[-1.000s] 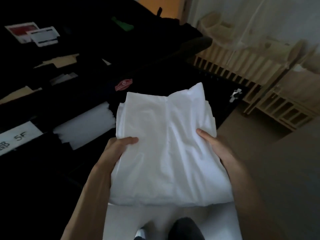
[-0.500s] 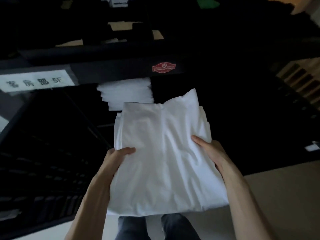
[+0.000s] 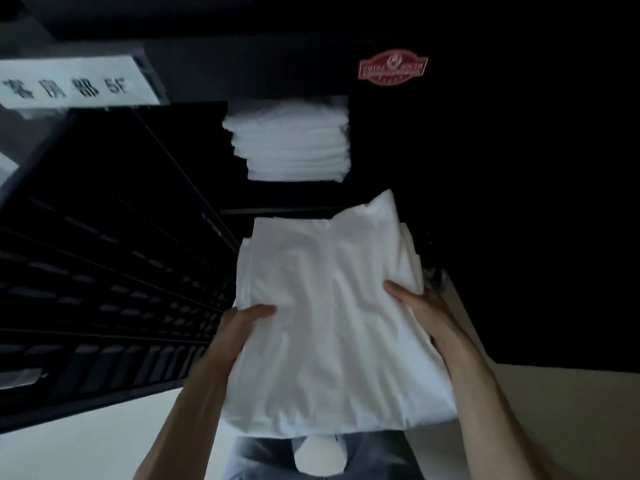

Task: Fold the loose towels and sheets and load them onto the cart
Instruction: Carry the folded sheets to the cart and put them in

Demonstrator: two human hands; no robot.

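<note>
White folded cotton sheet (image 3: 329,317) clamped at both sides by left hand (image 3: 242,323) and right hand (image 3: 420,313), long axis toward shelved white linen stack (image 3: 291,143) straight ahead in black cart (image 3: 485,202).

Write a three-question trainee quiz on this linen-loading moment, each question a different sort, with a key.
1. True or false: both hands grip the folded white sheet.
2. Multiple choice: where does the stack of folded linens sit? A) on the floor; B) on a cart shelf, beyond the held sheet; C) on top of the cart.
3. Fill in: the red badge is fixed to the ____.

Key:
1. True: the left hand and the right hand hold its two sides, thumbs on top.
2. B.
3. The black cart.
</note>
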